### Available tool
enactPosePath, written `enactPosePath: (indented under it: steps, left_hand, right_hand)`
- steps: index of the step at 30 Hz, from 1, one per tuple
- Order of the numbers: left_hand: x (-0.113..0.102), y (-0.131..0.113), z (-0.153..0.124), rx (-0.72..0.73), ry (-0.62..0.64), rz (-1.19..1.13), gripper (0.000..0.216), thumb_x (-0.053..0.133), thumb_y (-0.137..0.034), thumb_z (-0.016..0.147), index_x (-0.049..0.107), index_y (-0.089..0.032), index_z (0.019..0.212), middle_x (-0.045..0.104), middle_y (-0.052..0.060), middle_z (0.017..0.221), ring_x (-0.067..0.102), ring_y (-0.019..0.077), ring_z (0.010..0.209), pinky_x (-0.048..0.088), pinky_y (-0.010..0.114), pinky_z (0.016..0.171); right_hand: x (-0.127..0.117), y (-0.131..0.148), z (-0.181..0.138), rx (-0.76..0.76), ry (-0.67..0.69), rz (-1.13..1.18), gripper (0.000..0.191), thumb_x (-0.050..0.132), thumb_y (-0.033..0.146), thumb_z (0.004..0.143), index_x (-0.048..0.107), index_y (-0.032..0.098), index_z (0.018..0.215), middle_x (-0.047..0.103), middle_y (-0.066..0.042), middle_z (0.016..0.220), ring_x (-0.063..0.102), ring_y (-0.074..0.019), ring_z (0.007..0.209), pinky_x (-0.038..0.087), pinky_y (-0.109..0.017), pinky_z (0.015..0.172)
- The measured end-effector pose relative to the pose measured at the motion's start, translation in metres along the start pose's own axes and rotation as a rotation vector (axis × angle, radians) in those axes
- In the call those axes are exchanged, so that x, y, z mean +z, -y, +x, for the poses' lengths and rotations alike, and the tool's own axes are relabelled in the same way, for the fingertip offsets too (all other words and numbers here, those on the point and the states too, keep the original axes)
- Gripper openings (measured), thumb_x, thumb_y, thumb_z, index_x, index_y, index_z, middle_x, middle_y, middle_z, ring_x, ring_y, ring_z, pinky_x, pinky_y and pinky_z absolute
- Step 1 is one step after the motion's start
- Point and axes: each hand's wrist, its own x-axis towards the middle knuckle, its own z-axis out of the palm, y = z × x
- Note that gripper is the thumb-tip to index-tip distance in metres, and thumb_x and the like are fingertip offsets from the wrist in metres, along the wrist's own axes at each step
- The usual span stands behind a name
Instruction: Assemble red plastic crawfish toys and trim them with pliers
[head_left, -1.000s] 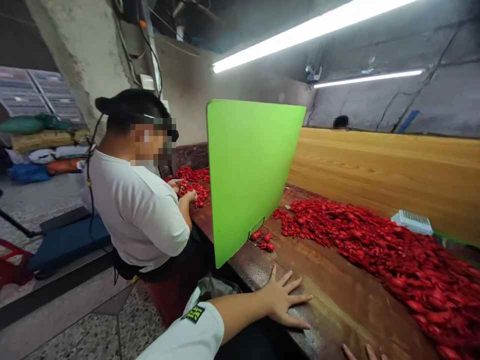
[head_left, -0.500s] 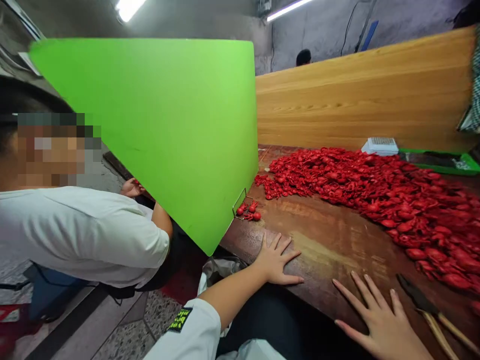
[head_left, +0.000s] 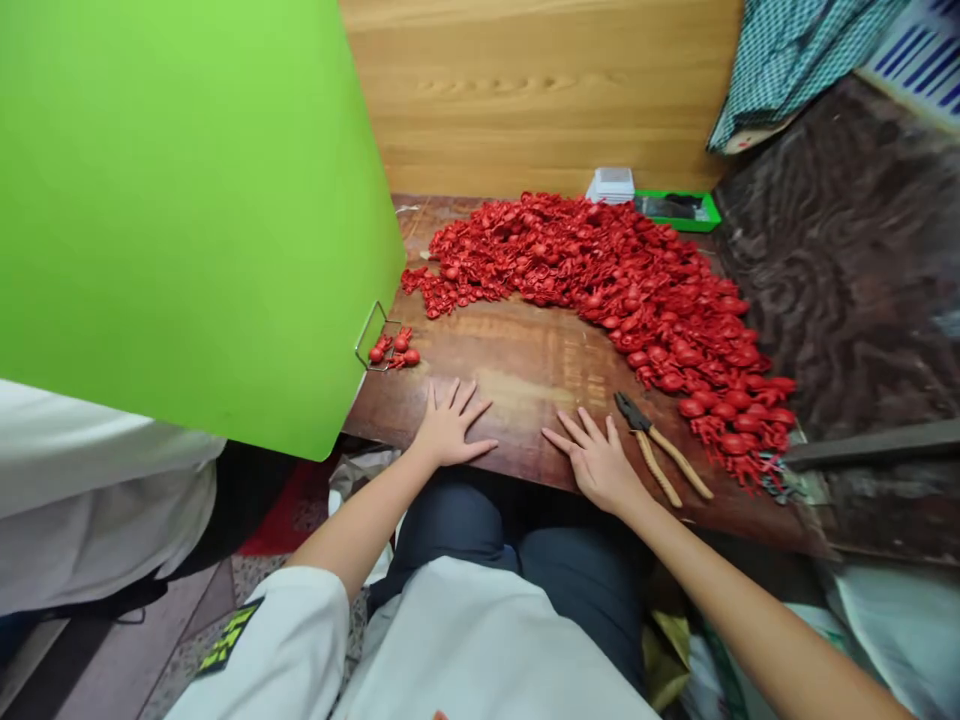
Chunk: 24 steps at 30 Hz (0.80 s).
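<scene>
The left hand lies palm down on the bench, fingers spread, gripping nothing. The right hand lies the same way, also empty, and the two hands stand apart with a bare strip of wood between them. Neither hand touches any red piece.

Pliers with wooden handles lie just beside the right fingertips, head pointing away from the person. Their contact with the hand cannot be confirmed at this angle, but a thin gap appears to separate them.

The red pieces form a curved heap across the far part of the bench, running from the green panel around to the right, past the pliers. Each piece shows a rounded bulb and thin branching ends. Their exact form and material are hard to make out. A small group of red pieces sits apart at the foot of the panel, beside its wire stand.

The panel cuts off the left of the view and hides whatever lies behind it. A co-worker's white shirt shows below it, but that person's hands are out of view. A green tray and a white stack stand beyond the heap, against a wood board. The tray's contents are too dark to identify
</scene>
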Motion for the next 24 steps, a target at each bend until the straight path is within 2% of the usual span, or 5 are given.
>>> enactPosePath:
  steps: [8,16,18,21,24]
  left_hand:
    - [-0.003,0.006,-0.002,0.007,-0.023,0.029,0.084,0.062,-0.076,0.09,0.047,-0.033,0.161,0.03,0.011,0.177,0.018,0.0422,0.165,-0.007,0.074,0.127]
    - [-0.007,0.01,-0.002,-0.003,0.005,0.005,0.085,0.066,-0.074,0.088,0.049,-0.032,0.16,0.03,0.014,0.177,0.019,0.0457,0.164,-0.003,0.079,0.125]
    - [-0.008,0.011,-0.002,-0.005,0.008,-0.012,0.085,0.066,-0.075,0.087,0.049,-0.033,0.16,0.031,0.014,0.177,0.019,0.0456,0.164,-0.003,0.079,0.125]
    - [-0.01,0.013,-0.005,-0.01,0.015,-0.038,0.088,0.066,-0.078,0.085,0.05,-0.033,0.159,0.032,0.013,0.176,0.021,0.0461,0.164,-0.003,0.08,0.125]
    - [-0.013,0.015,-0.007,-0.017,0.023,-0.059,0.09,0.066,-0.08,0.083,0.05,-0.034,0.159,0.032,0.013,0.176,0.021,0.0469,0.163,-0.001,0.082,0.124]
  right_hand:
    - [0.013,-0.005,-0.002,-0.052,-0.106,0.061,0.056,0.024,0.027,0.11,0.064,0.019,0.149,0.059,-0.01,0.159,0.038,-0.0348,0.159,0.03,-0.066,0.128]
    - [0.026,-0.011,-0.001,-0.094,-0.199,0.105,0.052,0.03,0.025,0.107,0.067,0.024,0.145,0.065,-0.007,0.153,0.046,-0.0352,0.154,0.037,-0.068,0.123]
    - [0.024,-0.007,0.002,-0.058,-0.234,0.13,0.052,0.03,0.025,0.107,0.073,0.026,0.137,0.07,-0.006,0.148,0.052,-0.0341,0.149,0.039,-0.065,0.121]
    - [0.019,0.006,0.025,0.081,-0.305,0.18,0.057,0.025,0.024,0.107,0.083,0.023,0.11,0.08,-0.01,0.123,0.066,-0.0312,0.129,0.047,-0.056,0.113]
    - [0.013,0.022,0.086,0.119,-0.287,0.199,0.06,0.023,0.026,0.109,0.081,0.019,0.095,0.081,-0.013,0.1,0.072,-0.0269,0.101,0.053,-0.044,0.095]
